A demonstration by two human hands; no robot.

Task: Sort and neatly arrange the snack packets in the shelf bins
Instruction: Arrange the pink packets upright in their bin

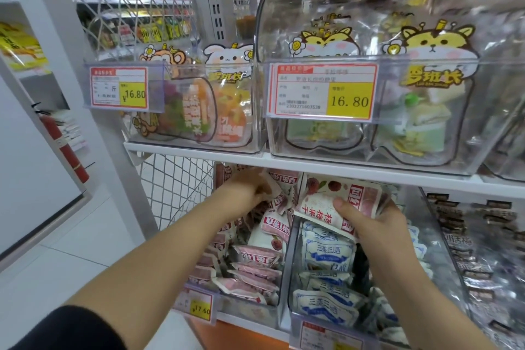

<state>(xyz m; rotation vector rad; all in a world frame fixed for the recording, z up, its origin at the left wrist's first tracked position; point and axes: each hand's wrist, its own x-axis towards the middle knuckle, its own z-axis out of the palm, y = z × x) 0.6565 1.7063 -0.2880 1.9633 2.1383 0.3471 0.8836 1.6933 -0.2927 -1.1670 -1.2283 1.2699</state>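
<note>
My right hand (375, 224) grips a stack of pink-and-white snack packets (335, 196), held above the clear bin of blue-and-white packets (329, 256). My left hand (250, 187) reaches deep into the clear bin to its left, under the shelf board, with its fingers among the pink-and-white packets (255, 261) heaped there; I cannot tell whether it grips one. The packets in that left bin lie jumbled at different angles.
The white shelf board (312, 163) runs just above both hands and carries clear bins (369, 111) with cartoon stickers and price tags. A bin of dark packets (466, 236) stands at the right. A red fire extinguisher (65, 148) and a wire mesh panel (176, 187) are at the left.
</note>
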